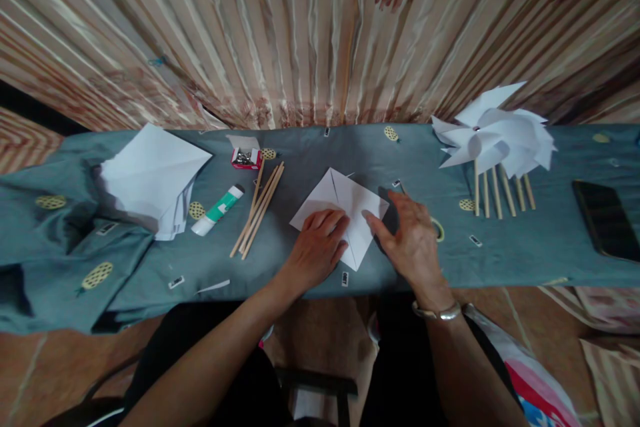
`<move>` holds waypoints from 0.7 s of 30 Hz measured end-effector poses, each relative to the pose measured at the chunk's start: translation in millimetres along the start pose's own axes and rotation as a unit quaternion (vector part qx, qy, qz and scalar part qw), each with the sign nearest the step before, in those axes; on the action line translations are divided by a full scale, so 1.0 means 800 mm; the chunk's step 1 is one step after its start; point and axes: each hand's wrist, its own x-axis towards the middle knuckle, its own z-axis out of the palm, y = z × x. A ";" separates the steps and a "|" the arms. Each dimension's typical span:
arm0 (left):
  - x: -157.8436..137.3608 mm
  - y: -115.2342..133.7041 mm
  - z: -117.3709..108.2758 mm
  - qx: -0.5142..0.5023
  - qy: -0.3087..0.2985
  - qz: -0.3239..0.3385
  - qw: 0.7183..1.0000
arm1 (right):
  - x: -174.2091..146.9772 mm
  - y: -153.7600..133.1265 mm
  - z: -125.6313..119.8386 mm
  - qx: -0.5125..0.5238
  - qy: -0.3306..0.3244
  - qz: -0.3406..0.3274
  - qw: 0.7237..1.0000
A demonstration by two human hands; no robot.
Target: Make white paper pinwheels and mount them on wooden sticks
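Note:
In the head view a square white paper sheet point(357, 203) lies turned like a diamond on the cloth, with crease or cut lines running in from its corners. My left hand point(320, 240) rests flat over its lower left part, fingers stretched on the paper. At the right corner is my right hand point(413, 233), its thumb and index finger apart, the thumb at the paper's edge. Beneath and beside that hand shows a yellowish loop point(440, 229), perhaps a scissors handle; most of it is hidden.
To the left are stacked white paper sheets point(150, 173), a glue stick point(219, 210), several wooden sticks point(260, 213) and a small red box of metal pins point(246, 157). On the right lie paper pinwheels point(500, 137) on sticks and a black phone point(607, 219). A curtain point(310, 33) hangs behind.

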 end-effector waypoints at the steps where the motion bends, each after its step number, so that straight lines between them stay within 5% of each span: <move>1: 0.000 0.000 0.000 -0.004 0.001 -0.001 1.000 | 0.002 -0.002 0.007 0.014 0.006 -0.006 1.000; 9: 0.001 -0.002 0.004 -0.027 0.011 -0.002 1.000 | 0.014 -0.006 0.049 0.019 0.014 -0.025 0.999; 21: 0.000 -0.004 0.002 -0.011 0.005 -0.003 1.000 | 0.020 -0.001 0.056 0.034 0.017 -0.013 0.999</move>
